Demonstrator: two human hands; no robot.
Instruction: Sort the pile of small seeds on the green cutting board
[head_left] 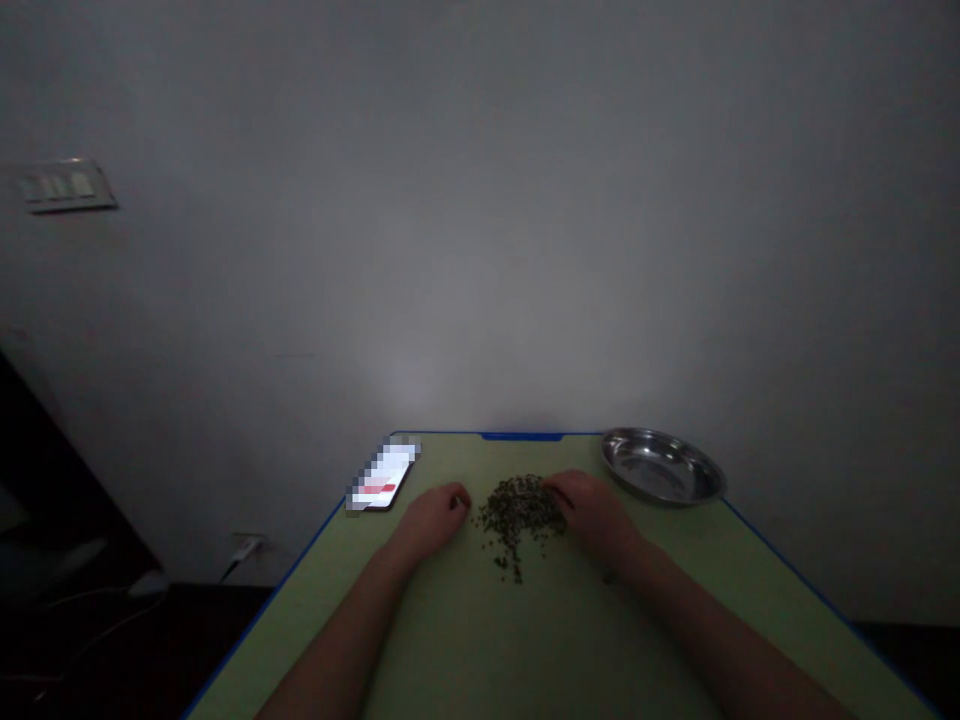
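Note:
A loose heap of small dark grains (520, 508), with a few reddish ones among them, lies spread on the pale green table (480, 650). My left hand (429, 520) rests just left of the heap, its fingers curled and thumb drawn in; anything inside is too small or hidden to see. At the heap's right edge, the fingertips of my right hand (592, 512) are bent together and touch the grains. Whether they pinch any grain cannot be made out. A thin tail of grains trails from the heap toward me.
A shiny steel bowl (664, 470) stands at the table's back right corner. A phone with a lit screen (384, 475) lies at the back left. The grey wall (480, 220) rises behind the table's blue edge. A plug in a socket (246, 550) shows low at left.

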